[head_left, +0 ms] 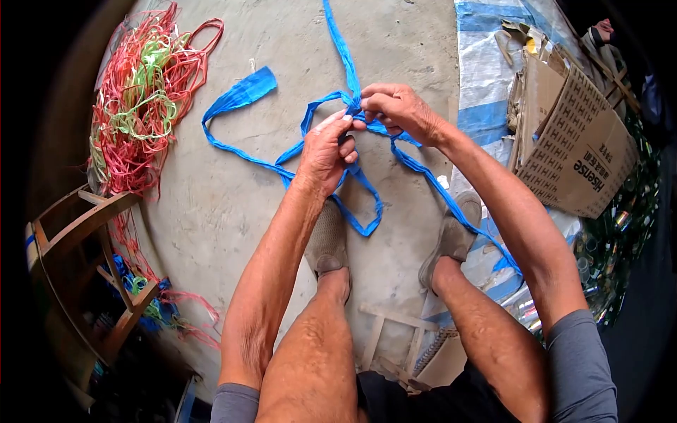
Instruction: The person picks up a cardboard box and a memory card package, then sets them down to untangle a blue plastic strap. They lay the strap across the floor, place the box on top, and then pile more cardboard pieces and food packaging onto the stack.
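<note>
A long blue strip of thin plastic or cloth (243,92) lies in loops over the concrete floor, and one length runs up past the top of the view. Where its lengths cross in a knot, my left hand (331,146) pinches it between thumb and fingers. My right hand (403,111) grips the same strip just right of the knot, fingers curled in. The two hands nearly touch. The exact shape of the knot is partly hidden behind the fingertips. A trailing end passes over my right shoe (451,236) toward the lower right.
Tangled red and green strings (144,106) lie at upper left, above a wooden chair frame (92,222). To the right, flattened cardboard (578,148) rests on a blue-and-white striped sheet (483,92), beside many glass bottles (606,261). My left shoe (328,233) stands on the concrete floor (233,240).
</note>
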`<state>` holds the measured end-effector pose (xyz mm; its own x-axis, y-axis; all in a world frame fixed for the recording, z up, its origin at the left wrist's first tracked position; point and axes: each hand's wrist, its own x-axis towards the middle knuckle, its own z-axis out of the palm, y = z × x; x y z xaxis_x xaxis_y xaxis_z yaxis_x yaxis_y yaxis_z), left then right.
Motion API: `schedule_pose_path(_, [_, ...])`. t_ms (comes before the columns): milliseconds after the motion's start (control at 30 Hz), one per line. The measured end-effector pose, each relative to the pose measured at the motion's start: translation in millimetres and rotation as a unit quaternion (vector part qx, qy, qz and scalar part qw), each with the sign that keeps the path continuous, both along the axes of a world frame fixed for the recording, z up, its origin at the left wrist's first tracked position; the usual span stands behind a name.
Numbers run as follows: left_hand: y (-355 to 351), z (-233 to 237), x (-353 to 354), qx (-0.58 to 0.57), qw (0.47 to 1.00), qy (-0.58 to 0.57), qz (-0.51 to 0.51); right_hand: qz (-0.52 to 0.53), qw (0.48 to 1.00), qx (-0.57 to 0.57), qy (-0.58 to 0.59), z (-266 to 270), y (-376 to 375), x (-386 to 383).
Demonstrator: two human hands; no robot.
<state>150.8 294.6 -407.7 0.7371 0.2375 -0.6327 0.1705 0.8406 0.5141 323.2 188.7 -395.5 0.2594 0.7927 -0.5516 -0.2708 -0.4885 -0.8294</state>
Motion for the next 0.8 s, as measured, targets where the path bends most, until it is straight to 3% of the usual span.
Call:
schedule_pose_path(233, [-9,6,0,0.035,0.999,0.015,-0.021,0.001,0.994,0.064,-0.091,-18,1,-9])
schedule_pose_path(400, [-20,16,-23,0.122,0.985,0.049,-0.112,-0.057,0.995,0.026,-0.083,-16,0,-3])
schedule_pose_path(467, [-24,26,-44,0.142,0.979,0.047,-0.139,-0.064,0.995,0.030,-0.077,-19,-3,2])
schedule_pose_path(600, [-29,71,-97,0.171,0.954,0.166,-0.180,-0.083,0.990,0.019,-0.112,-23,-6,10])
schedule_pose_path(800, [-17,122,-206,0.173,0.954,0.226,-0.098,-0.063,0.989,0.035,-0.131,-30,-8,10])
